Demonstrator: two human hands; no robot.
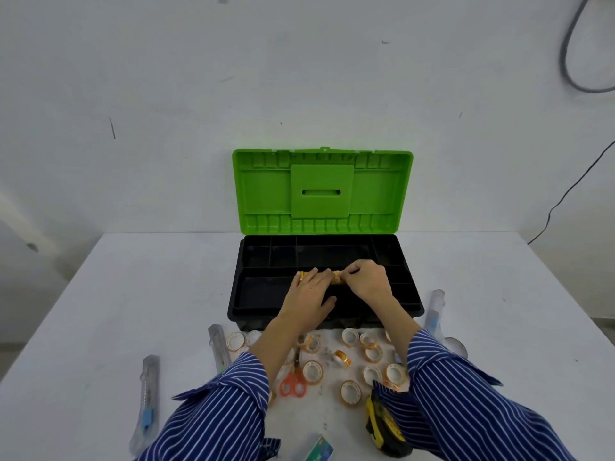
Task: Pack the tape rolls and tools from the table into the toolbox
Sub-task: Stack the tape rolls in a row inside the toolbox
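Observation:
A toolbox with a black tray and a raised green lid stands open on the white table. Over its middle, my left hand and my right hand hold a row of small yellow tape rolls between them. Several more tape rolls lie loose on the table in front of the box. Orange-handled scissors lie between my forearms. A yellow and black tape measure sits under my right sleeve. Box cutters lie at left, near the box and at right.
The white table ends at a white wall behind the toolbox. A small green and white packet lies at the front edge. A round clear object sits at the right. Cables hang on the wall at the right.

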